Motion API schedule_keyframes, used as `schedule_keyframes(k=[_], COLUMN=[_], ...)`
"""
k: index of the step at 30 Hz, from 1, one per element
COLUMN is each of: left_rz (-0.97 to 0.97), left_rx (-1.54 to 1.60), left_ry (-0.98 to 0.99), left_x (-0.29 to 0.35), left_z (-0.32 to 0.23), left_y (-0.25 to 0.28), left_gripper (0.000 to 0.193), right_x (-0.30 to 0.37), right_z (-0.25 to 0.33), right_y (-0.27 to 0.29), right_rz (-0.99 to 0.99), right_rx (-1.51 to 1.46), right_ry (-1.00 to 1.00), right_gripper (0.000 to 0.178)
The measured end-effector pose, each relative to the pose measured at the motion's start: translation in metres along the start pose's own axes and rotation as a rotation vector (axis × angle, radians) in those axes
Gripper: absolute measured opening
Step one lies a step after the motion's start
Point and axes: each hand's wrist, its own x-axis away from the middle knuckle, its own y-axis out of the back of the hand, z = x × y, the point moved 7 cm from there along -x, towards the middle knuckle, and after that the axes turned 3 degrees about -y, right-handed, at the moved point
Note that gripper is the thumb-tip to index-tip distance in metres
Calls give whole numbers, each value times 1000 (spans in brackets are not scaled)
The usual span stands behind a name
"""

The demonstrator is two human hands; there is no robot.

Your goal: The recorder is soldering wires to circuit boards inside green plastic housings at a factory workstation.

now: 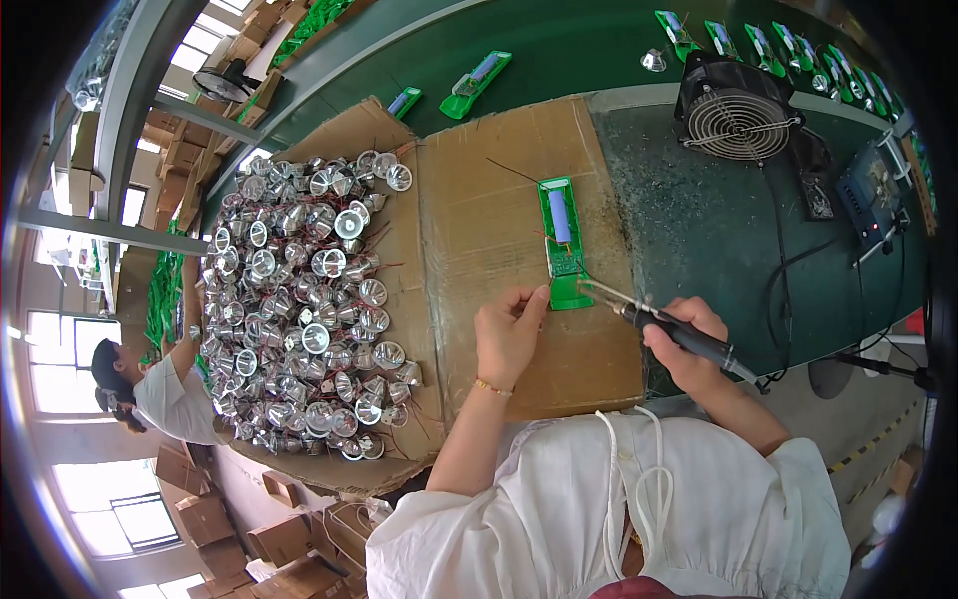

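A green plastic housing lies on the cardboard, holding a blue-purple cylindrical battery and a small green circuit board. A thin dark wire sticks out from its far end. At the housing's near left edge is my left hand, thumb and fingers pinched together; what they hold is too small to make out. My right hand grips the black handle of a soldering iron. Its metal tip points left and away from me, at the near end of the circuit board; contact cannot be made out.
On my left, a cardboard box is heaped with silver reflector lamp cups. A black fan and a blue soldering station stand to the right. More green housings lie along the far belt. A person works at far left.
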Motion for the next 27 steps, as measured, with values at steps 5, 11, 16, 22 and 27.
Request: schedule_keyframes(k=[5, 11, 16, 22, 27], left_rz=[-21, -48, -57, -89, -93], left_rx=[-60, -14, -91, -29, -48], left_ry=[-82, -211, -271, -232, -223], left_x=[-10, -12, -12, -13, -14], left_z=[-5, -7, -10, -5, -4], left_y=[-9, -12, -14, -14, -16], left_gripper=[18, 14, 13, 14, 15], right_x=[-9, -12, -13, -18, -20], right_z=[-14, -22, -21, -18, -23], right_y=[-4, -6, -7, -9, -14], right_rz=[-116, -135, -127, -193, -154], right_rx=[-59, -60, -84, -148, -144], right_ry=[-116, -170, -172, -201, -215], right_gripper=[16, 16, 15, 16, 15])
